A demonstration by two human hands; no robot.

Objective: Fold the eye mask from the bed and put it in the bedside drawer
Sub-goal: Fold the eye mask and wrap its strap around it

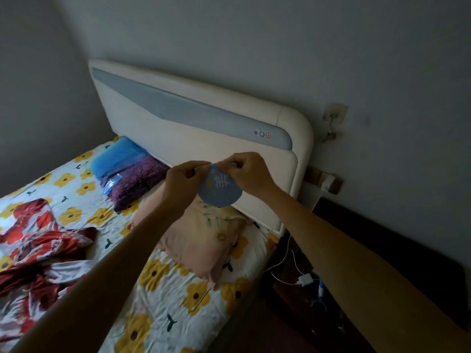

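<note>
Pinching the eye mask (pixel 219 187) by its upper edge, both hands hold it up in the air above the bed (pixel 165 289), in front of the cream headboard (pixel 204 138). The left hand (pixel 182 183) has its grip clamped on the mask's edge at about 10 o'clock, and the right hand (pixel 248 173) has its grip clamped on it at about 1 o'clock. The mask hangs as a rounded light-blue shape with a white lash pattern facing the camera. Below it, at 6 o'clock, lies a pink pillow (pixel 204 240) on the flower-print sheet. A blue and purple pillow (pixel 127 171) lies at 9 o'clock from the mask, and a red patterned blanket (pixel 43 250) is bunched at 8 o'clock. White cables and a charger (pixel 304 280) lie beside the bed at 5 o'clock.
</note>
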